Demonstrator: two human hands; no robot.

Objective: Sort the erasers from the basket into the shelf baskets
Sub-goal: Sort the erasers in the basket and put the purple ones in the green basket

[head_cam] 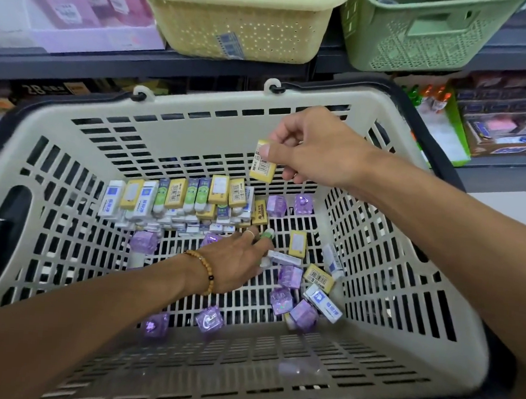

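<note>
A large beige shopping basket (198, 126) fills the view. A row of yellow, white and green erasers (177, 199) stands along its far floor, and purple cube erasers (290, 276) lie scattered nearer. My right hand (315, 150) is raised above the basket, pinching a yellow eraser (262, 165) between thumb and fingers. My left hand (238, 260), with a bead bracelet on the wrist, reaches down to the basket floor; its fingers close around a green-and-white eraser (267, 235). On the shelf above sit a yellow basket (237, 16) and a green basket (422, 33).
A dark grey shelf edge (140, 66) runs just above the shopping basket. Pink and purple boxes (82, 9) stand at the upper left. Stationery boxes (504, 116) fill the lower shelf at the right. The shopping basket's dark handle (422, 126) curves round its right side.
</note>
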